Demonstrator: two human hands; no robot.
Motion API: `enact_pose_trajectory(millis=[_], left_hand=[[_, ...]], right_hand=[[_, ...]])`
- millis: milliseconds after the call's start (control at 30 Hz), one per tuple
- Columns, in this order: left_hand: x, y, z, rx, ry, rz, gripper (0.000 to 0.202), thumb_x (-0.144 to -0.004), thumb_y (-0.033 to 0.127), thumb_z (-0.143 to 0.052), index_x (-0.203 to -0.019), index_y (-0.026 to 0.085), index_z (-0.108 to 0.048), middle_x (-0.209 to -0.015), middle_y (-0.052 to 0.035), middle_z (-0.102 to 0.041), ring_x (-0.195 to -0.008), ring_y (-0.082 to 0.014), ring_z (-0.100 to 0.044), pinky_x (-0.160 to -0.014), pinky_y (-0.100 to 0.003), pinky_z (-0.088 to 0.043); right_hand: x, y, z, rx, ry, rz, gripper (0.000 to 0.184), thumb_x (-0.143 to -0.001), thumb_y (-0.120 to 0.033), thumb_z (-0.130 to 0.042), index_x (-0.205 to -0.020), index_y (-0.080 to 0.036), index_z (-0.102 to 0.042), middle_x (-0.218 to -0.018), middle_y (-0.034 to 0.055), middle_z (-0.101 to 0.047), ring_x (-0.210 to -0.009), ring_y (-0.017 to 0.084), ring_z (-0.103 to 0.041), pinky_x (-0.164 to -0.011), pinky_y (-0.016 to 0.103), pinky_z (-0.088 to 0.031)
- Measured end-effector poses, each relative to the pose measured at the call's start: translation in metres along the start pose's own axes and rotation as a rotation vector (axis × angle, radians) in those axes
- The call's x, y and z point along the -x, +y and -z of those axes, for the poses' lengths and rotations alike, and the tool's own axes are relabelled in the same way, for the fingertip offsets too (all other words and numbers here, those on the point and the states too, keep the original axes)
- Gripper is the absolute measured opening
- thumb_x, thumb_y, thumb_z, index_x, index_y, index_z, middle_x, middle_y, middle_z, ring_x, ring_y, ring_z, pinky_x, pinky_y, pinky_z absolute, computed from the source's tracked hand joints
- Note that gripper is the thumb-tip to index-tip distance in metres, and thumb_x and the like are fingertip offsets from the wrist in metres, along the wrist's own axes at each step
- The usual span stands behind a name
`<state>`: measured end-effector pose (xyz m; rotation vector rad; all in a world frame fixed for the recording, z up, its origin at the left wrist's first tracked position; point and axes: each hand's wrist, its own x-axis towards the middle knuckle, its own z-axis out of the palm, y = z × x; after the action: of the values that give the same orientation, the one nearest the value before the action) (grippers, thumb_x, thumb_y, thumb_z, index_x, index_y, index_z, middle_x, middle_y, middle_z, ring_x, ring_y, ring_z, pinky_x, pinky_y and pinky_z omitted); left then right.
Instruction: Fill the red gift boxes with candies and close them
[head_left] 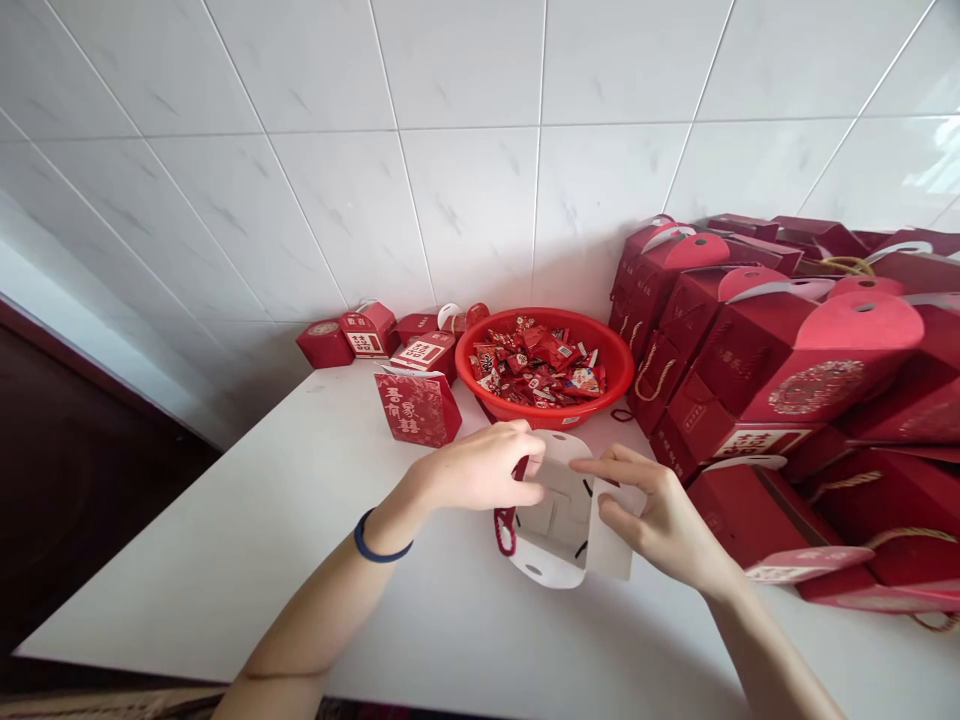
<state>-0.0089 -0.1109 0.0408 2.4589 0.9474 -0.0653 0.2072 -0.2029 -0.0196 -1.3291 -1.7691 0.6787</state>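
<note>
A gift box (555, 515), red outside and white inside, stands on the table with its top open and its flaps folded outward. No contents show inside; dark handle ends stick through its walls. My left hand (484, 470) is at the box's left wall, with thumb and curled fingers on either side of the edge. At the right side, my right hand (660, 510) has its index finger stretched over the box's rim and its thumb apart, by a white side flap (609, 540). A dark red cord handle (505, 530) hangs on the left wall.
Behind the box, a red plastic basin (544, 400) holds many small red-wrapped packets (536, 360). Closed red boxes (367, 330) and a red box with white characters (416, 408) stand at back left. Red gift boxes (772, 370) are stacked at right, near the tiled wall (465, 200).
</note>
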Motion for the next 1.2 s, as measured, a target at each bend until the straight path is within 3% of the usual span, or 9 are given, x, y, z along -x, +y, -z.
enact_pose_trajectory(millis=[67, 167, 233, 333, 500, 667, 833, 1033, 1200], left_hand=[[-0.002, -0.011, 0.006, -0.017, -0.065, -0.046, 0.018, -0.079, 0.021, -0.062, -0.097, 0.022, -0.066, -0.102, -0.0020, -0.062, -0.090, -0.0181, -0.061, -0.075, -0.026, -0.044], [-0.007, -0.028, 0.014, 0.003, -0.153, -0.114, 0.059, -0.077, 0.012, -0.058, -0.134, 0.027, -0.057, -0.132, -0.0029, -0.061, -0.115, -0.0215, -0.059, -0.090, -0.026, -0.045], [-0.011, -0.037, 0.017, 0.022, -0.196, -0.076, 0.077, -0.076, 0.017, -0.063, -0.149, 0.027, -0.042, -0.142, -0.0051, -0.057, -0.118, -0.0230, -0.059, -0.090, -0.027, -0.046], [-0.017, -0.047, 0.016, 0.058, -0.253, -0.075, 0.088, -0.073, 0.027, -0.071, -0.154, 0.024, -0.036, -0.146, -0.0081, -0.056, -0.118, -0.0262, -0.061, -0.090, -0.029, -0.048], [-0.022, -0.057, 0.014, 0.199, -0.292, -0.217, 0.074, -0.073, 0.030, -0.072, -0.144, 0.025, -0.053, -0.141, -0.0061, -0.061, -0.121, -0.0266, -0.060, -0.093, -0.030, -0.047], [-0.019, -0.059, 0.017, 0.168, -0.172, -0.094, 0.074, -0.073, 0.029, -0.071, -0.144, 0.024, -0.052, -0.132, -0.0059, -0.066, -0.112, -0.0241, -0.063, -0.082, -0.027, -0.049], [-0.013, -0.060, 0.022, 0.146, -0.057, -0.094, 0.058, -0.077, 0.033, -0.070, -0.134, 0.022, -0.061, -0.124, -0.0069, -0.070, -0.097, -0.0218, -0.066, -0.075, -0.026, -0.048], [-0.018, -0.063, 0.026, 0.289, 0.236, -0.108, 0.037, -0.089, 0.034, -0.061, -0.120, 0.016, -0.069, -0.115, -0.0087, -0.074, -0.101, -0.0214, -0.069, -0.087, -0.032, -0.053], [-0.060, -0.063, 0.034, 0.188, 0.364, -0.039, 0.031, -0.091, 0.019, -0.053, -0.117, 0.016, -0.071, -0.123, -0.0081, -0.072, -0.111, -0.0213, -0.067, -0.099, -0.032, -0.051]], right_hand=[[-0.003, 0.006, 0.003, 0.000, 0.003, -0.052, 0.041, -0.079, -0.021, -0.051, -0.112, -0.018, -0.075, -0.084, 0.0047, -0.061, -0.072, 0.015, -0.058, -0.065, 0.025, -0.046], [-0.009, 0.019, 0.003, -0.062, -0.038, -0.130, 0.044, -0.077, -0.025, -0.051, -0.114, -0.016, -0.072, -0.089, 0.0057, -0.064, -0.081, 0.018, -0.061, -0.072, 0.028, -0.048], [-0.011, 0.026, 0.000, -0.135, -0.091, -0.169, 0.049, -0.077, -0.027, -0.050, -0.121, -0.014, -0.067, -0.089, 0.0056, -0.064, -0.080, 0.018, -0.061, -0.072, 0.028, -0.049], [-0.013, 0.030, -0.006, -0.180, -0.156, -0.212, 0.054, -0.080, -0.029, -0.048, -0.131, -0.015, -0.059, -0.091, 0.0052, -0.066, -0.075, 0.017, -0.060, -0.065, 0.026, -0.048], [-0.018, 0.031, -0.011, -0.097, -0.154, -0.168, 0.046, -0.085, -0.032, -0.047, -0.125, -0.017, -0.064, -0.107, 0.0084, -0.072, -0.090, 0.021, -0.066, -0.075, 0.030, -0.052], [-0.026, 0.032, -0.009, 0.080, -0.008, -0.105, 0.043, -0.082, -0.028, -0.054, -0.122, -0.020, -0.067, -0.120, 0.0091, -0.069, -0.106, 0.025, -0.065, -0.093, 0.038, -0.051], [-0.042, 0.011, 0.004, 0.180, 0.074, -0.095, 0.036, -0.082, -0.033, -0.058, -0.110, -0.016, -0.072, -0.100, 0.0104, -0.071, -0.088, 0.023, -0.067, -0.083, 0.038, -0.053], [-0.099, -0.004, 0.014, -0.055, 0.313, -0.065, 0.022, -0.076, -0.029, -0.063, -0.090, -0.016, -0.074, -0.094, 0.0077, -0.074, -0.084, 0.021, -0.068, -0.082, 0.033, -0.052], [-0.154, 0.019, 0.007, -0.368, 0.403, -0.148, 0.013, -0.068, -0.024, -0.063, -0.076, -0.016, -0.070, -0.077, 0.0044, -0.072, -0.070, 0.017, -0.065, -0.071, 0.029, -0.053]])
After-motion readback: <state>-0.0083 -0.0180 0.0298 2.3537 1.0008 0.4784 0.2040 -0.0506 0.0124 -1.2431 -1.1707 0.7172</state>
